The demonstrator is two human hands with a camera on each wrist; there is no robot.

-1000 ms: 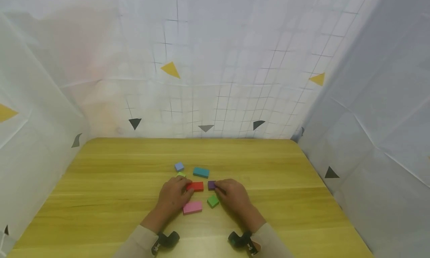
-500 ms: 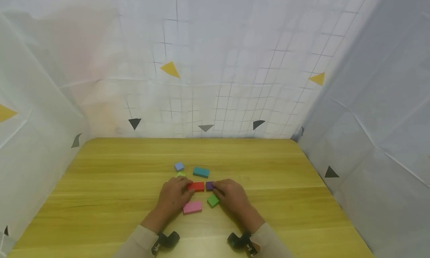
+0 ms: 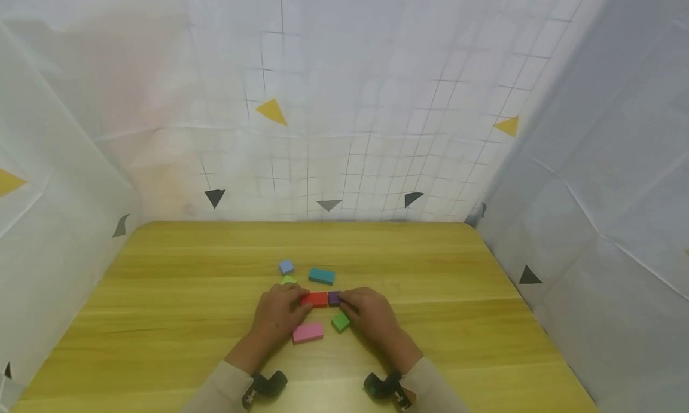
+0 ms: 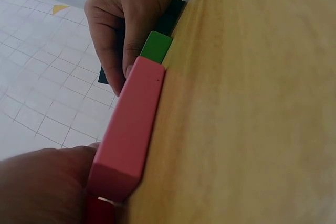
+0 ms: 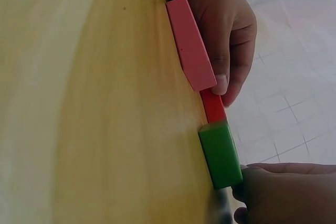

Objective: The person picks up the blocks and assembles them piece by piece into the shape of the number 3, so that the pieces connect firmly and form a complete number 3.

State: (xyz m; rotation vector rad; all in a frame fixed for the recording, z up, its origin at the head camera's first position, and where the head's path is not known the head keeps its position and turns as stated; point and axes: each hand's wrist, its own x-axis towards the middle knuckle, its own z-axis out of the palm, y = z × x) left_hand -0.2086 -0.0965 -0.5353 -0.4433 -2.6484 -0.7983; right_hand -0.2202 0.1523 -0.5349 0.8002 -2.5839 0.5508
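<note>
In the head view, the left hand (image 3: 277,311) pinches the left end of a red block (image 3: 317,300) lying on the table. The right hand (image 3: 372,312) grips a small purple block (image 3: 334,299) between thumb and fingers, its left end against or very close to the red block's right end. A green block (image 3: 340,322) lies just below the purple one, near the right thumb. A pink block (image 3: 308,333) is below the red block; in the right wrist view the pink block (image 5: 191,45) stands in front of the left hand (image 5: 220,24).
Behind the hands lie a teal block (image 3: 322,276), a light blue block (image 3: 286,267) and a light green block (image 3: 289,279), partly covered by the left hand. White patterned sheets (image 3: 344,102) enclose the wooden table (image 3: 430,263) at the back and both sides.
The right hand has moved slightly left with the purple block, narrowing the space to the red block. The red block has shifted a little to the right; the left hand has barely moved.
</note>
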